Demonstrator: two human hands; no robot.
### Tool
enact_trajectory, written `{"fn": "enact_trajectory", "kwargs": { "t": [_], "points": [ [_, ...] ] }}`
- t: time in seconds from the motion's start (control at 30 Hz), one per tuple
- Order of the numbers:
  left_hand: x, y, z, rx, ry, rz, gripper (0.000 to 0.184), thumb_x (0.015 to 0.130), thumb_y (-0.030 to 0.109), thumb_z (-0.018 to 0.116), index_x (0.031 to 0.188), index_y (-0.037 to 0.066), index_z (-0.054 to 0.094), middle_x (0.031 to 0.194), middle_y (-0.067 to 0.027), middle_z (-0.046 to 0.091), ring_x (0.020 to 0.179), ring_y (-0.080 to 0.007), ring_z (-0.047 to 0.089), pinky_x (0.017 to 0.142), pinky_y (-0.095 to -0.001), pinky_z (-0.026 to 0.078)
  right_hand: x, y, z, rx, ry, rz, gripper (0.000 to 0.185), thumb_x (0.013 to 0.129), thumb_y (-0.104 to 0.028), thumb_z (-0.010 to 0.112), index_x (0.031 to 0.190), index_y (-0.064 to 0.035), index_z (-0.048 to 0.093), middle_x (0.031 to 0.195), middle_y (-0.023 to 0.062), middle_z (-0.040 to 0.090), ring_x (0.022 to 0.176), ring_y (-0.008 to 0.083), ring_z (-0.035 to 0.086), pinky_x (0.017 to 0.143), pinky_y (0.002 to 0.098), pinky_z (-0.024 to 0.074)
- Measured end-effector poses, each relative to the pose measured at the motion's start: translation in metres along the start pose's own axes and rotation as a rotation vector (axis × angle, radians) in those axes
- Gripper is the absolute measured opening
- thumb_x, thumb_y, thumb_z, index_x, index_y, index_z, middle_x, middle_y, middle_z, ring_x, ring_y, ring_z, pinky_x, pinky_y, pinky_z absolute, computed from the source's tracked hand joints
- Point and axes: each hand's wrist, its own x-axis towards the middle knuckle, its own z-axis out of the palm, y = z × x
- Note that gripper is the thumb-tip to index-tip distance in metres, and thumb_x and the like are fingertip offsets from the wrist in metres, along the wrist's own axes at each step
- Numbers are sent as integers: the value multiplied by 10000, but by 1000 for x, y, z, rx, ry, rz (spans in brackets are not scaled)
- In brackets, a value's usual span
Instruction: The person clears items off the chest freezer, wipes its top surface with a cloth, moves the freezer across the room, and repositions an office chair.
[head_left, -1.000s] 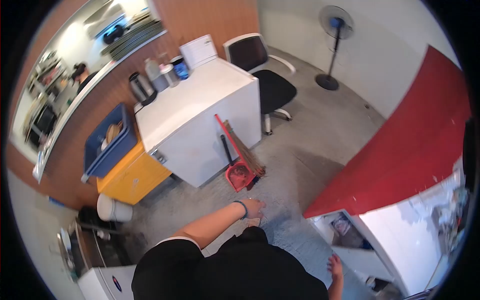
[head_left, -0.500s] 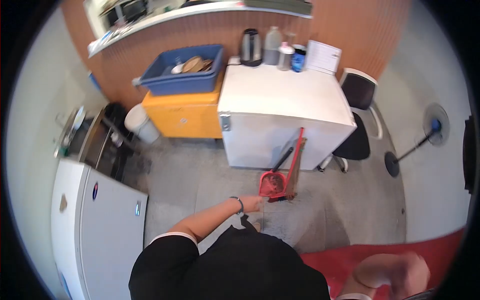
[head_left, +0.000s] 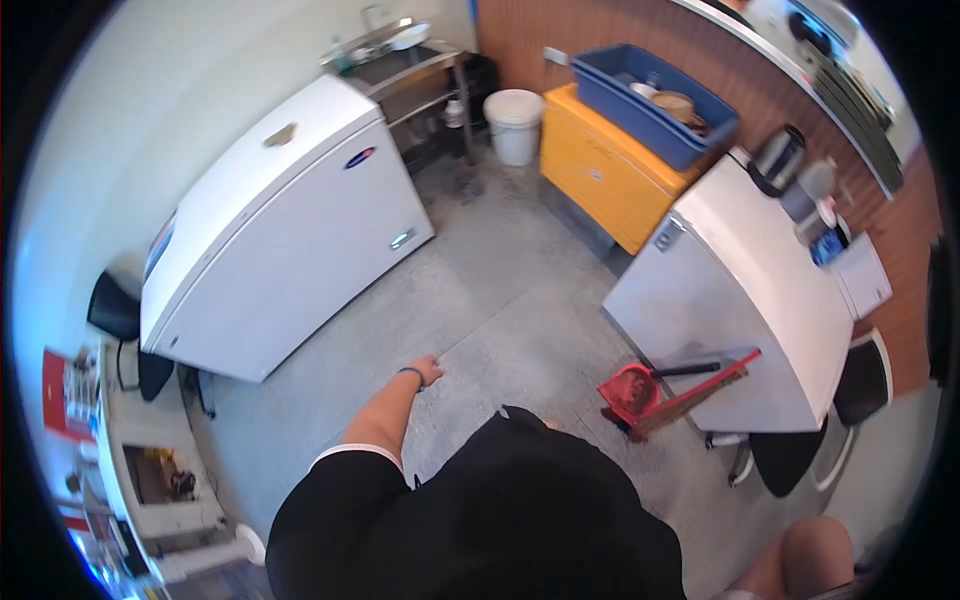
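Observation:
My left hand (head_left: 430, 371) reaches out over the grey floor, with a dark band round the wrist. It looks empty, its fingers loosely stretched out. At the lower right edge is my bent right arm with my right hand (head_left: 818, 553); its fingers do not show clearly, so what it holds, if anything, cannot be made out. To the right of my left hand, apart from it, a red dustpan (head_left: 632, 391) with debris in it lies beside a broom (head_left: 690, 398) with a red handle, both against the white cabinet (head_left: 690, 300).
A white chest freezer (head_left: 300, 225) stands at left, a steel sink (head_left: 400, 65) behind it. A white bucket (head_left: 514, 125) is beside the yellow box (head_left: 600, 175), which carries a blue tub (head_left: 640, 115). An office chair (head_left: 790, 460) is at right; a desk (head_left: 150, 480) is at lower left.
The view has swung left, so the dustpan and cabinet now lie further right and the freezer shows whole. My left hand has shifted away from the dustpan, and my right hand appears lower.

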Motion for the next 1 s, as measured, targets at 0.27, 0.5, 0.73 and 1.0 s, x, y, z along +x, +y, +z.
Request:
{"fn": "enact_trajectory", "kwargs": {
  "t": [0.27,0.5,0.73,1.0],
  "points": [
    [-118,-139,98,199,-345,-203,275,685,322,558,825,88,595,773,-116,586,746,-200,559,648,-349,454,4,14,12,248,-19,-165,172,750,-149,430,700,2,493,611,82,493,498,163,454,737,372,369],
    [-107,-95,70,-175,-25,-53,335,711,299,568,952,68,551,885,-103,579,814,-188,548,689,-315,436,25,48,37,365,-67,-210,147,762,-124,422,742,4,491,643,83,496,523,159,463,699,337,381],
    [-61,-104,4,-462,8,-10,405,733,321,549,1043,68,490,908,-116,578,854,-224,540,753,-319,411,84,136,62,455,-142,-257,130,775,-100,415,784,6,489,675,84,499,547,154,472,660,301,392],
    [-7,-230,-98,-669,373,-106,378,721,242,578,1044,72,476,903,-109,572,813,-237,554,735,-312,424,124,322,76,807,211,127,121,790,-72,406,832,9,487,711,85,503,576,149,482,616,261,405]
  ]
}}
